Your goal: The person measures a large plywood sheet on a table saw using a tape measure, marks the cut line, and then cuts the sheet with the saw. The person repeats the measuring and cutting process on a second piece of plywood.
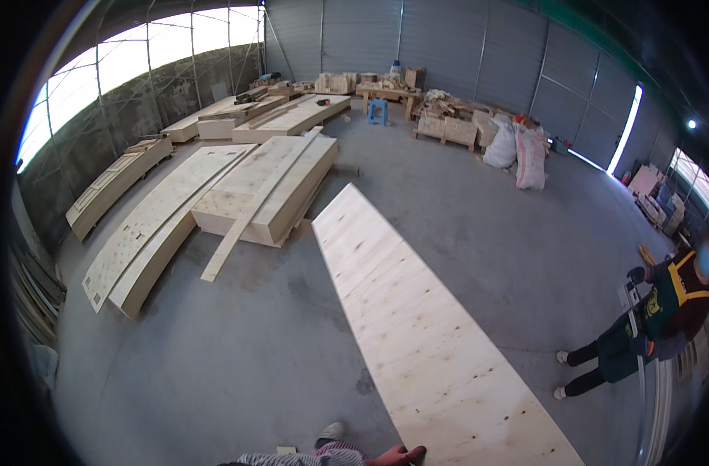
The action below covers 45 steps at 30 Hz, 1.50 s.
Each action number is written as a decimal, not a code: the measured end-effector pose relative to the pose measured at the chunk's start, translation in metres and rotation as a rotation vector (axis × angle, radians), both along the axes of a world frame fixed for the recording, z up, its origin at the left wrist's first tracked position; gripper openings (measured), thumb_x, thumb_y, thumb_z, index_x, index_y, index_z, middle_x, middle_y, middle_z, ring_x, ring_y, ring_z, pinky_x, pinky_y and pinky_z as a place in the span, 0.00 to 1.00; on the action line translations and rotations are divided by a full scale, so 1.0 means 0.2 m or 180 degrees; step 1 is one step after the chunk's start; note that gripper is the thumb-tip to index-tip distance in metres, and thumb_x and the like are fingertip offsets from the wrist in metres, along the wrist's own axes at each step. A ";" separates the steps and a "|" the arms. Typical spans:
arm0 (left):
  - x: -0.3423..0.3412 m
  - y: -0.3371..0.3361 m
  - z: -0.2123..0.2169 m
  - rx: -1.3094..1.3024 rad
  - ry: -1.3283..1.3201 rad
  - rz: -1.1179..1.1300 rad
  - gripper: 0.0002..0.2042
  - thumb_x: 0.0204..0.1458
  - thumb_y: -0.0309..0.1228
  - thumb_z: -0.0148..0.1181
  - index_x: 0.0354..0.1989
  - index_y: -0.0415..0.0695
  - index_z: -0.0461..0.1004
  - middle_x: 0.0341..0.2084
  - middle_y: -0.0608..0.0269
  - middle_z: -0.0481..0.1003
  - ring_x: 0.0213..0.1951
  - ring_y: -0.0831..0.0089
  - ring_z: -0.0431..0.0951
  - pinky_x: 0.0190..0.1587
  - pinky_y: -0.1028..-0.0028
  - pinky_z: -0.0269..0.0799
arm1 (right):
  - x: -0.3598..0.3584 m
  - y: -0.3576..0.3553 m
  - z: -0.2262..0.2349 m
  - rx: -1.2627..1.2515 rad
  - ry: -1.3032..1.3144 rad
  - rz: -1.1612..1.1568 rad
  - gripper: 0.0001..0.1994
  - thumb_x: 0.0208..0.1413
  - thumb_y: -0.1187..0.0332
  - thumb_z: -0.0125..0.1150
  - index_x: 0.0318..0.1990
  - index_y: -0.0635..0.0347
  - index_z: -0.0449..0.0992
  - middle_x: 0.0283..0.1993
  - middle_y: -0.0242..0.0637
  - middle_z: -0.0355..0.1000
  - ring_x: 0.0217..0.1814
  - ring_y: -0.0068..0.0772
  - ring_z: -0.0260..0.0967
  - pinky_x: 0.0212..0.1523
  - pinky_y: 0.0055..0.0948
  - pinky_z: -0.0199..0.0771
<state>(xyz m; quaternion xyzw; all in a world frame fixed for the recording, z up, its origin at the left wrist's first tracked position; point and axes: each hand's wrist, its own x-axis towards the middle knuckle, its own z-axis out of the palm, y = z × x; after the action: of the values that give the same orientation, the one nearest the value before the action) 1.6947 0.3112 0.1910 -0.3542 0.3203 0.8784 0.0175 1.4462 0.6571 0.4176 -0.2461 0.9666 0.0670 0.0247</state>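
Observation:
A long pale plywood panel with brown knots reaches from the lower edge of the head view up toward the middle. It narrows toward its far end. My left hand, below a striped sleeve, is closed at the panel's left edge near the bottom of the picture. Part of the hand is cut off by the lower rim. My right hand is not in view.
Stacked plywood sheets and a plywood block with a loose strip lie on the left. At right stands a person in a green apron. White sacks, a blue stool and a wood-laden pallet are farther back.

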 end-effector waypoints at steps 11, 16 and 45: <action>1.31 -1.10 -0.17 -0.2101 -0.0449 0.0644 0.33 0.60 0.55 0.36 0.08 0.46 0.67 0.06 0.64 0.63 0.10 0.68 0.60 0.21 0.69 0.63 | 0.72 -1.62 -0.15 -0.0066 -0.0055 0.0395 0.20 0.58 0.49 0.49 0.43 0.52 0.78 0.47 0.41 0.75 0.48 0.46 0.72 0.48 0.41 0.70; 1.90 -1.64 -0.18 -0.1218 -0.0595 0.1391 0.28 0.53 0.60 0.49 0.21 0.43 0.64 0.14 0.65 0.66 0.17 0.74 0.66 0.21 0.72 0.62 | 1.07 -2.51 -0.32 -0.1212 0.1296 0.1550 0.19 0.47 0.58 0.62 0.14 0.60 0.68 0.14 0.44 0.64 0.18 0.49 0.61 0.26 0.40 0.58; 2.59 -4.81 -0.75 0.1214 -0.1631 0.4713 0.27 0.50 0.64 0.49 0.15 0.53 0.62 0.08 0.71 0.61 0.10 0.77 0.62 0.11 0.76 0.55 | 2.27 -8.23 -1.33 0.0194 -0.0747 0.4459 0.26 0.54 0.41 0.50 0.25 0.56 0.77 0.26 0.42 0.74 0.35 0.44 0.73 0.39 0.38 0.69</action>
<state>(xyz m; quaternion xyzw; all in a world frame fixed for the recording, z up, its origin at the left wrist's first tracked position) 2.2134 -0.6512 0.0414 -0.6559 -0.1669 0.5931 -0.4360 1.8999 -0.9880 0.1524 -0.8145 0.5698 0.0672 0.0866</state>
